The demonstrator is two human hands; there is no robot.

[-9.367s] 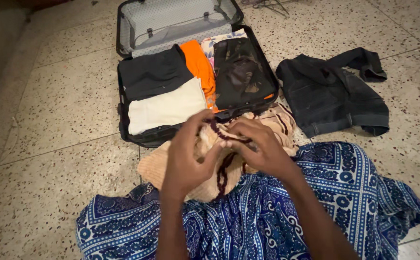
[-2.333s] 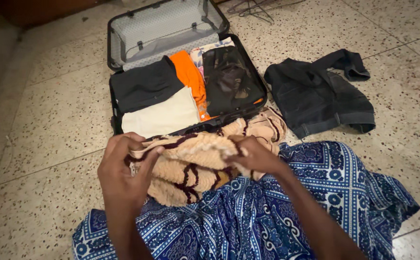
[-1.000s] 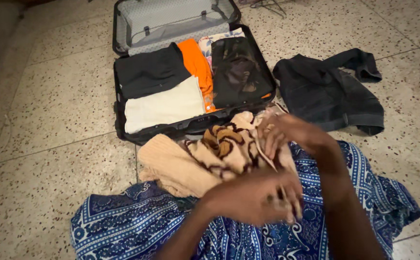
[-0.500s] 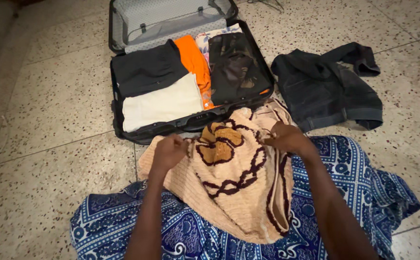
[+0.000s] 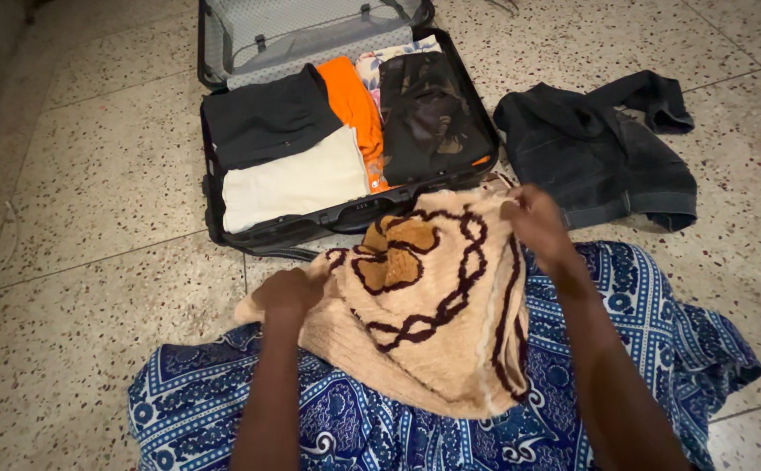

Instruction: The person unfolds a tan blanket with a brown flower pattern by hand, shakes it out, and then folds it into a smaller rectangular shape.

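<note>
A beige knitted sweater (image 5: 424, 323) with dark maroon looping lines and a tan flower shape lies spread over my lap. My left hand (image 5: 286, 293) grips its left edge low down. My right hand (image 5: 533, 220) grips its upper right corner, held a little higher. Just beyond the sweater an open black suitcase (image 5: 297, 234) lies on the floor. It holds folded clothes: a black piece (image 5: 267, 118), a cream piece (image 5: 293, 179), an orange piece (image 5: 354, 105) and a dark patterned piece (image 5: 433, 118).
A blue and white patterned cloth (image 5: 642, 349) covers my legs. A dark denim garment (image 5: 598, 153) lies crumpled on the speckled stone floor (image 5: 84, 244) to the right of the suitcase. The suitcase lid (image 5: 302, 35) stands open at the far side.
The sweater went from bunched up to spread out flat. In the last half second my hands pulled further apart: the left went down and left, the right up and right.
</note>
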